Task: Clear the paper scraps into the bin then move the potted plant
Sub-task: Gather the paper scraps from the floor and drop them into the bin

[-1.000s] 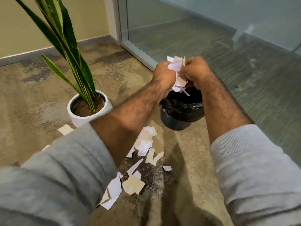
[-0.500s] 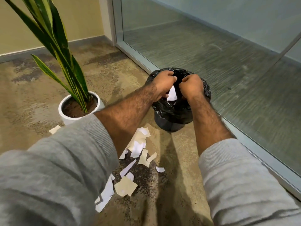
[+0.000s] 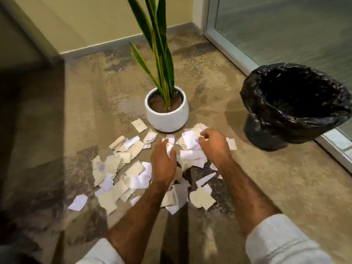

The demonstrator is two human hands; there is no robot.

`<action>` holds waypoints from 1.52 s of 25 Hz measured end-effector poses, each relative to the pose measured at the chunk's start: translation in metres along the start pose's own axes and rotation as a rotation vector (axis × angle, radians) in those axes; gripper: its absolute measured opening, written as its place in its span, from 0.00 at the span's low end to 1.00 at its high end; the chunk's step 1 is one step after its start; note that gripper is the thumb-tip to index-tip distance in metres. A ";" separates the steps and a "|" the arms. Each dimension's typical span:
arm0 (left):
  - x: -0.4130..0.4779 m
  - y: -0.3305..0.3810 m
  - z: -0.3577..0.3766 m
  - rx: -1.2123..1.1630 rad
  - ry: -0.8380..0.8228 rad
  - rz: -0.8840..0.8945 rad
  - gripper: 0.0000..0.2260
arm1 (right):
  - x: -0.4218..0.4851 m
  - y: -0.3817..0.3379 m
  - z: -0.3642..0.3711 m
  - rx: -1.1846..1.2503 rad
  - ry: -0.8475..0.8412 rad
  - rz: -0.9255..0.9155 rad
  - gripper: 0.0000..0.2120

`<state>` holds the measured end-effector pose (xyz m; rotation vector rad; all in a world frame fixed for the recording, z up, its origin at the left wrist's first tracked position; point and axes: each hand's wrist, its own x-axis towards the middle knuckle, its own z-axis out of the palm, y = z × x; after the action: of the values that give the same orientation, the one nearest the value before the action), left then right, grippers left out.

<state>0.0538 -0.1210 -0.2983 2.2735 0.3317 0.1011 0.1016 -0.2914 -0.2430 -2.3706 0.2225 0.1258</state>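
— On the floor [image 3: 257, 187], between the two forearms and out to the left, what is seen?

— Paper scraps [image 3: 122, 180] are spread in a loose heap, white and cream pieces overlapping, with the far edge of the heap reaching just below the potted plant [image 3: 167, 109].

— How are the hands placed?

— Both are lowered over the heap. The left hand [image 3: 164, 162] is laid palm down with its fingers [image 3: 162, 147] loosely spread and bent over the scraps; whether any paper is actually gripped cannot be told. The right hand [image 3: 214, 143] is curled, its fingers drawn in over the scraps at the far right of the heap; a closed grip cannot be confirmed either, since the frame is blurred there.

— And the plant itself?

— It is set upright in a round white pot filled with brown soil, and its long green, yellow-edged leaves are raised toward the top of the frame. One cream scrap is seen just beside the pot on its left.

— Where is the bin [image 3: 293, 105]?

— It is stood to the right, apart from the heap, beside the metal frame of a glass panel [image 3: 285, 27]. It is lined with a black bag whose edge is folded over the rim, and its inside is too dark to be read. Light sleeves [image 3: 282, 242] are pushed up on both forearms.
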 end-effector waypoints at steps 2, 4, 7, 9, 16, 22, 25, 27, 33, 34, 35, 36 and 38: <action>-0.005 -0.069 -0.027 0.167 0.104 -0.217 0.24 | -0.004 0.016 0.026 -0.047 -0.071 0.022 0.11; -0.012 -0.114 -0.055 0.230 0.180 -0.570 0.26 | -0.006 0.020 0.040 -0.067 -0.096 0.037 0.11; -0.021 -0.165 -0.095 0.169 0.309 -0.962 0.33 | -0.008 0.022 0.048 -0.099 -0.101 0.045 0.10; -0.021 -0.197 -0.125 0.159 0.332 -1.051 0.35 | -0.008 0.026 0.048 -0.093 -0.112 0.028 0.09; -0.017 -0.136 -0.067 0.102 0.152 -0.627 0.29 | -0.006 0.032 0.059 -0.051 -0.059 0.074 0.11; -0.027 -0.129 -0.060 0.245 0.227 -0.640 0.30 | -0.028 0.048 0.060 -0.122 0.035 0.118 0.12; -0.044 -0.123 -0.047 0.176 0.087 -0.690 0.30 | -0.056 0.048 0.080 -0.206 0.012 0.215 0.17; -0.052 -0.107 -0.024 0.130 0.025 -0.427 0.27 | -0.078 0.038 0.110 -0.171 -0.139 0.135 0.17; -0.062 -0.096 -0.042 0.205 0.160 -0.825 0.28 | -0.117 0.059 0.086 -0.109 0.242 0.497 0.19; -0.065 -0.095 -0.042 0.193 0.118 -0.868 0.29 | -0.122 0.065 0.079 -0.213 0.196 0.631 0.19; -0.071 -0.092 -0.039 0.195 0.060 -0.852 0.29 | -0.126 0.065 0.078 -0.272 0.100 0.710 0.20; -0.077 -0.088 -0.032 0.216 0.001 -0.789 0.28 | -0.128 0.060 0.084 -0.285 0.019 0.719 0.20; -0.089 -0.081 -0.017 0.262 -0.056 -0.611 0.24 | -0.126 0.048 0.103 -0.179 -0.061 0.581 0.21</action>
<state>-0.0519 -0.0815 -0.3445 2.3173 1.0393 -0.3373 -0.0342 -0.2389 -0.3307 -2.4037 0.8974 0.5087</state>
